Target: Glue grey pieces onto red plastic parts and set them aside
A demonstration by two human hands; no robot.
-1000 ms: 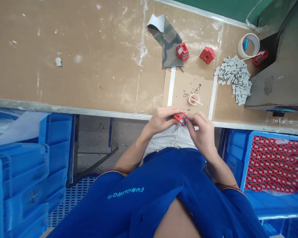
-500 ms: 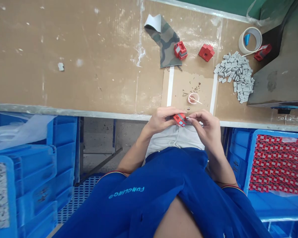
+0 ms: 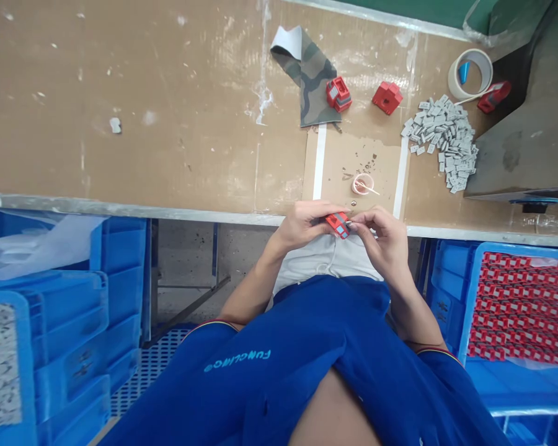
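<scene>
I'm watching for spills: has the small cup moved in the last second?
No; the small cup sits in the same spot between the two white strips.

Factory workshop for sure: scuffed workbench (image 3: pixel 190 93) with a heap of little grey pieces (image 3: pixel 446 139) and a tape roll (image 3: pixel 452 75) on it, blue crates (image 3: pixel 74 334) on the left, another crate (image 3: pixel 511 383) packed with matching red parts (image 3: pixel 523 306).

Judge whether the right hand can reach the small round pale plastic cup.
Probably yes: the cup stands beyond the right hand, nothing visible between, though it seemingly pinches a small grey piece.
</scene>
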